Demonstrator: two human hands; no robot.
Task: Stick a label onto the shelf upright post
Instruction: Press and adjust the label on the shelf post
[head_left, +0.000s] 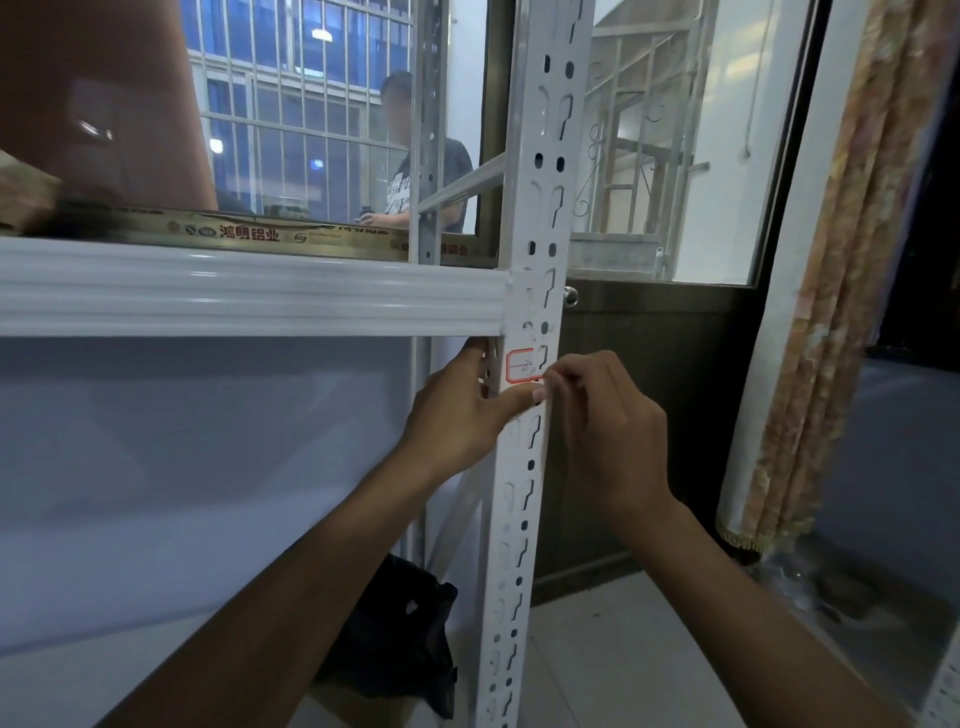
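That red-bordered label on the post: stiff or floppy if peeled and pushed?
Probably floppy: the label looks paper-thin, lying flat against the slotted post. Likely very light: the right hand pinches its corner with fingertips alone. It may crease over the slots.

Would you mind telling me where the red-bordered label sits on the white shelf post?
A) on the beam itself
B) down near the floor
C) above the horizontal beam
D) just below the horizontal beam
D: the label lies on the front of the post, directly under the point where the beam meets it.
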